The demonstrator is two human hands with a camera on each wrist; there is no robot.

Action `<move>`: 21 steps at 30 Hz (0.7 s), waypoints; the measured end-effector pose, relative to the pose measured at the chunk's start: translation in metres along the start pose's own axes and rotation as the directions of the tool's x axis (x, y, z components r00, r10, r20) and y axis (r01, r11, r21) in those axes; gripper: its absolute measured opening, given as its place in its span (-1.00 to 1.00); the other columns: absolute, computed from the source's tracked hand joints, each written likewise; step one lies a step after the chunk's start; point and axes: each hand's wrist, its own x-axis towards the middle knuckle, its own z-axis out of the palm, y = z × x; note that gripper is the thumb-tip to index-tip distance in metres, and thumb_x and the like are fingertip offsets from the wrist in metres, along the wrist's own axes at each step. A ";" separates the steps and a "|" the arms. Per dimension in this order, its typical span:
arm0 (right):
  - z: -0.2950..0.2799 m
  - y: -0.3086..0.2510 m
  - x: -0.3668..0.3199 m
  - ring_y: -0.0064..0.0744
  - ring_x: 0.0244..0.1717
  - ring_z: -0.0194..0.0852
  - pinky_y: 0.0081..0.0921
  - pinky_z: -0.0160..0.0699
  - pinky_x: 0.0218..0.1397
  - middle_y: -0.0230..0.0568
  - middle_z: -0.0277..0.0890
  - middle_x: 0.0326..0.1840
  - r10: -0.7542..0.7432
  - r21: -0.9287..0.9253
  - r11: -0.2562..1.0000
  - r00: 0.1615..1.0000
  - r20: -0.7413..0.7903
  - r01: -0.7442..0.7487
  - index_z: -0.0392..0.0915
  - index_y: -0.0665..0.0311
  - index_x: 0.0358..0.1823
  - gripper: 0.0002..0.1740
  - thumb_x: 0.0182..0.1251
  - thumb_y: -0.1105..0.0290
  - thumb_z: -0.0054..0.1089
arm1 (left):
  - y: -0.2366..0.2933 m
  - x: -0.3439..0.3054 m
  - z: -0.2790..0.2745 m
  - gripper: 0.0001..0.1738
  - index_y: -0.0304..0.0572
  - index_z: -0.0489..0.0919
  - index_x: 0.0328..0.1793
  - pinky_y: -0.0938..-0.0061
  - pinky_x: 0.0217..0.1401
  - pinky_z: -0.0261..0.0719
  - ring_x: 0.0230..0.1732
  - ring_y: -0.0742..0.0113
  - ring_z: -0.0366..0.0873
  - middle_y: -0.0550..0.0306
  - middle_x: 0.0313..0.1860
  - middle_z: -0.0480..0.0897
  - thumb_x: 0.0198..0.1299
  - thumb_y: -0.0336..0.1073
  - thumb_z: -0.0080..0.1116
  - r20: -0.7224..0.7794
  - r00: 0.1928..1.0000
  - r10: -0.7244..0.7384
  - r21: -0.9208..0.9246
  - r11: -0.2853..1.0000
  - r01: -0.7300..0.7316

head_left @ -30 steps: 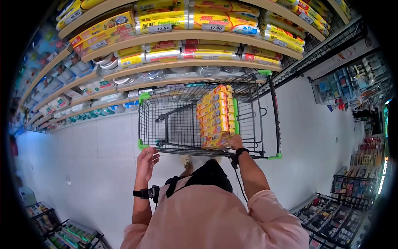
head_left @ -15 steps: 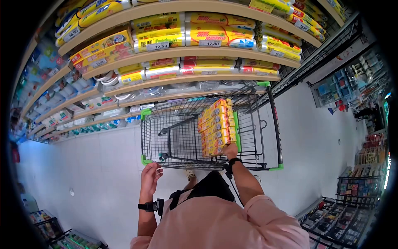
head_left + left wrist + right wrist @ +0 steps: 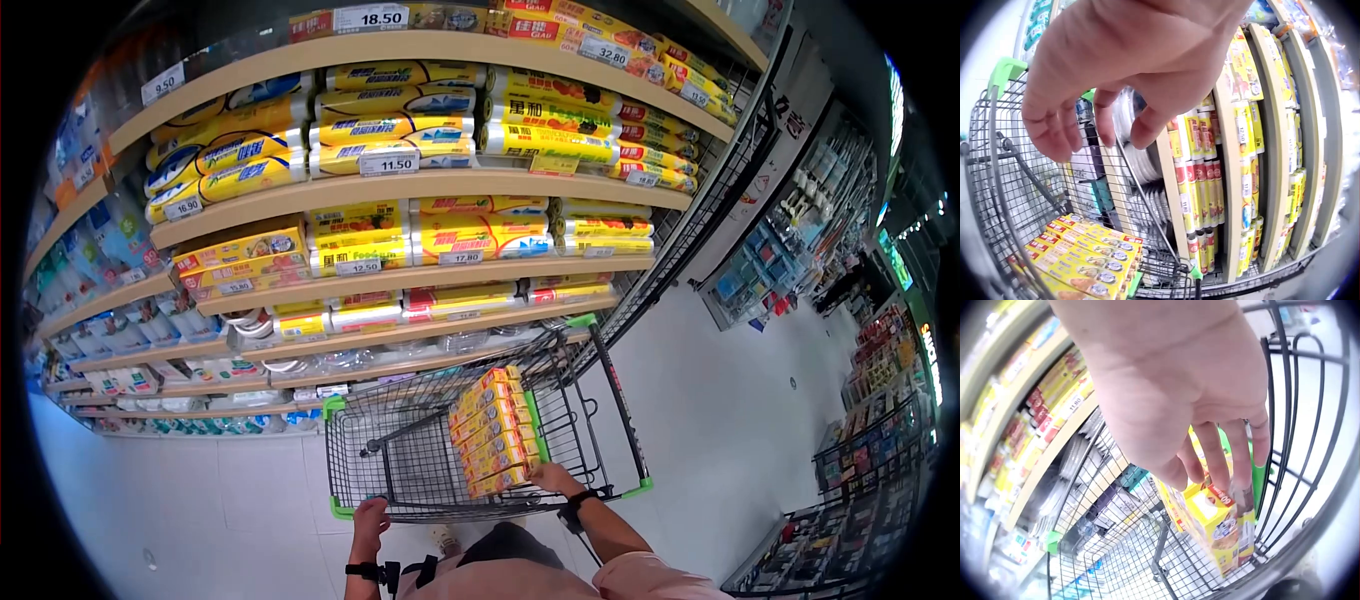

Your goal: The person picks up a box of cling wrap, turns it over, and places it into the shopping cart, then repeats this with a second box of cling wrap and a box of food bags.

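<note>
Several yellow-and-red boxes lie in a row in the wire shopping cart, near its green bar. My right hand is at the near end of the row. In the right wrist view its fairly straight fingers touch the top of an end box, and the hand hides part of the boxes. At the cart's near left corner is my left hand. The left wrist view shows this hand with loosely bent fingers, holding nothing, above the cart side and the boxes.
Shelves of yellow rolls and boxes with price tags rise behind the cart. Bowls and packs fill the lower shelves. Pale floor runs along the right, with display racks beyond it.
The head view has tilted up, showing more upper shelves, with the cart and both hands lower in the picture. The right hand is still at the boxes.
</note>
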 end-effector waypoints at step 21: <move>-0.025 0.094 -0.075 -0.29 -0.22 0.72 -0.40 0.63 -0.09 -0.14 0.75 -0.24 -0.199 0.038 0.980 0.957 0.212 0.196 0.74 0.23 -0.12 -0.70 0.16 0.25 0.45 | -0.155 0.058 0.012 -0.74 -0.29 0.71 -0.56 0.21 -0.29 0.65 -0.46 -0.06 0.69 -0.11 -0.57 0.68 -0.36 -0.33 0.60 -0.265 0.757 0.597 0.780 0.594 -0.195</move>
